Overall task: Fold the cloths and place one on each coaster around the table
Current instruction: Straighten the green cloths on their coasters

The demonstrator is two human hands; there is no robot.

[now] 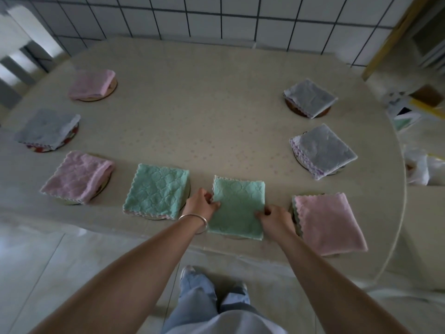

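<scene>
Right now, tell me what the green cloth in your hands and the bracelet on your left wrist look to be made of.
Green cloth: soft plush microfibre or terry, probably; matte, with an embossed quilted pattern and scalloped stitched edge. Bracelet: plain metal, likely silver; a thin smooth band with a pale sheen.

Both your bare forearms reach forward over the near edge of the tabletop (216, 116). Your left hand (201, 203), a silver bangle (195, 221) on its wrist, pinches the left edge of the folded green cloth (237, 208) with curled fingers. Your right hand (274, 219) pinches that cloth's right edge, knuckles up.
</scene>
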